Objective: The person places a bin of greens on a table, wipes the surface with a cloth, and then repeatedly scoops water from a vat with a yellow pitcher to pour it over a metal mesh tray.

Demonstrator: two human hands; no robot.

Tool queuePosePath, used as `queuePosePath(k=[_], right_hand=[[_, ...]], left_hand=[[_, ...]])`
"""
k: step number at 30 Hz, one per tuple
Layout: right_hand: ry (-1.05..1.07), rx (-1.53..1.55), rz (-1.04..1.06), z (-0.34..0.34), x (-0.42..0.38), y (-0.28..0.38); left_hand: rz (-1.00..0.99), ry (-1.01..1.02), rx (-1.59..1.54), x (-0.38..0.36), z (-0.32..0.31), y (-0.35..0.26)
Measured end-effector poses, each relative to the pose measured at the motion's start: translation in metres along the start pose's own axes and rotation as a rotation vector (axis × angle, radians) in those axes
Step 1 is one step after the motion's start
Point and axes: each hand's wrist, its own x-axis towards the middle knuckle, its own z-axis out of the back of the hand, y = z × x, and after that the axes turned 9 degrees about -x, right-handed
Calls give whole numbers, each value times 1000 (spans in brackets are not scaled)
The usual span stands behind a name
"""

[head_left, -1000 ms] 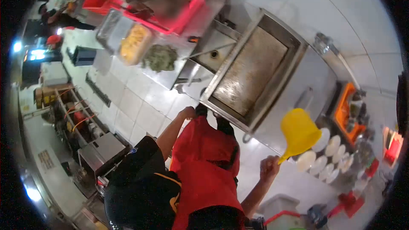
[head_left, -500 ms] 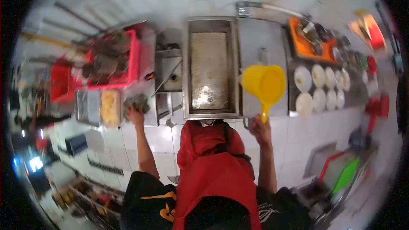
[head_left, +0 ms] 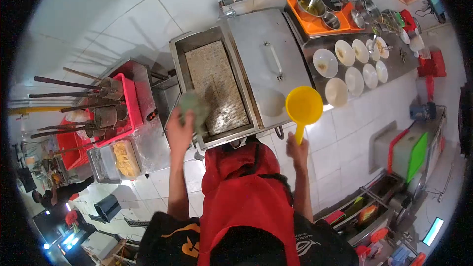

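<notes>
My left hand [head_left: 180,127] grips a crumpled grey-green cloth [head_left: 193,110], blurred by motion, over the left front part of a rectangular steel basin [head_left: 250,130]. A perforated metal plate [head_left: 212,76] lies inside that basin. On the other side, my right hand [head_left: 297,150] is wrapped round the handle of a yellow dipper [head_left: 304,106]. The dipper's round bowl is held up in front of a steel lid [head_left: 266,44] with a bar handle, overlapping its front right corner in this view.
To the left, a pink basket [head_left: 132,103] holds long-handled strainers, beside a container of yellow food [head_left: 125,159]. Rightward are several white bowls [head_left: 336,92] and an orange tray [head_left: 315,28] of metal pots. A person [head_left: 61,192] is far left.
My left hand has lifted the cloth from the left counter and carried it right, over the basin. My right hand still holds the dipper. The head view has turned.
</notes>
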Motion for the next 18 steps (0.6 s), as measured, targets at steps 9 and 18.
queuePosePath(k=[9,18], right_hand=[[-108,-45,88,62,8,6],[-173,96,22,112,26,1]], left_hand=[[-433,389,-120,115,-263,-129],[-156,523,365,136,-396,-129]])
